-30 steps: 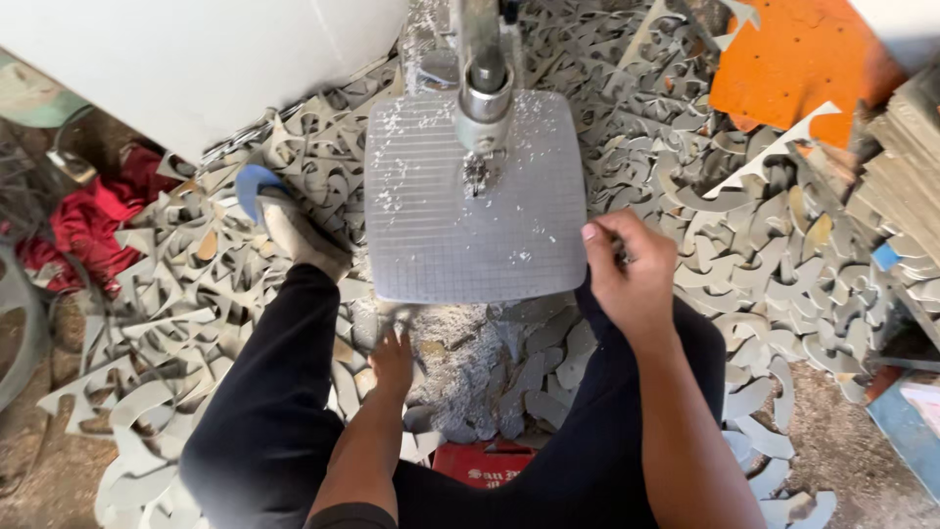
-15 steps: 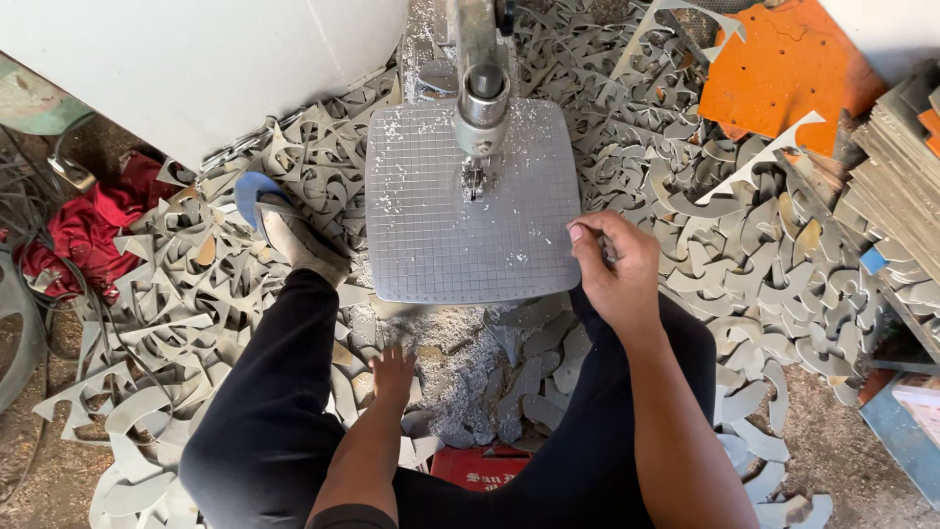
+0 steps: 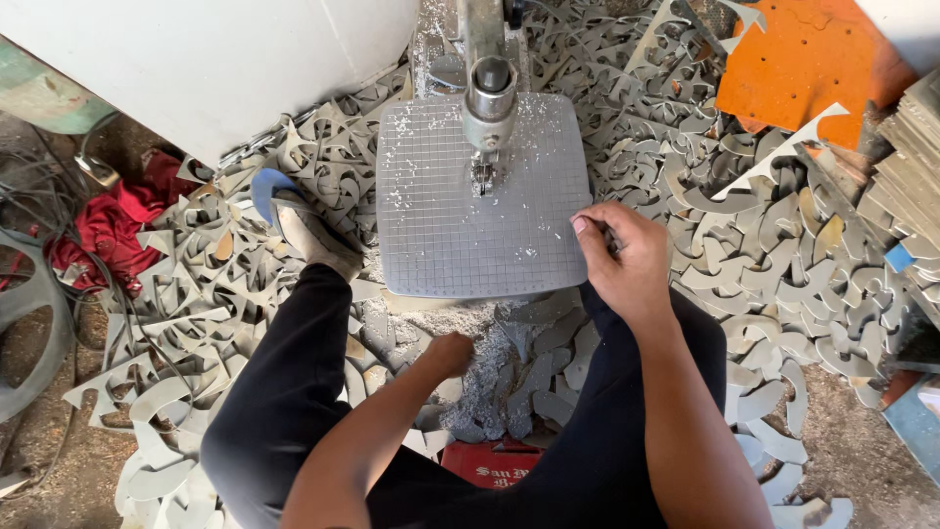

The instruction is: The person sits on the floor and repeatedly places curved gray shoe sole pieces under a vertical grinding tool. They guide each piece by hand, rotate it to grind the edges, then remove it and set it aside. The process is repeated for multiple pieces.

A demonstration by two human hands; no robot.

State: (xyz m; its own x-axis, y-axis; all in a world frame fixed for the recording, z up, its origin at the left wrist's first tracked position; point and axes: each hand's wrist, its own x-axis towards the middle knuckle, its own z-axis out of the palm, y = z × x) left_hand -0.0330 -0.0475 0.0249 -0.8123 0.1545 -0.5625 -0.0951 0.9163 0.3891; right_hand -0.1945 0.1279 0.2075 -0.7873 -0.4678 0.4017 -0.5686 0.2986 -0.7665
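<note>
Saw table: square grey metal plate with a grid pattern, dusted with pale chips, sitting right in front of me between my knees.
Blade post: the metal column comes down at the far middle of the plate, blade guide right under it.
Right hand: my right hand is curled at the near right corner of the plate, fingers pinched around something small and dark (can't tell what it is, it's mostly hidden).
Left hand: my left hand is down below the plate's near edge, closed into a loose fist over the heap of grey sawdust; can't tell if it's actually got anything in it.
Floor: buried in grey cut-out scraps, curvy offcuts everywhere, left, right and far.
Foot: my left foot in a blue sandal rests on the scraps just left of the plate.
Room: white panel far left, orange perforated sheet far right, red cloth and cables on the left, stacked boards at the right edge, red crate under me.
</note>
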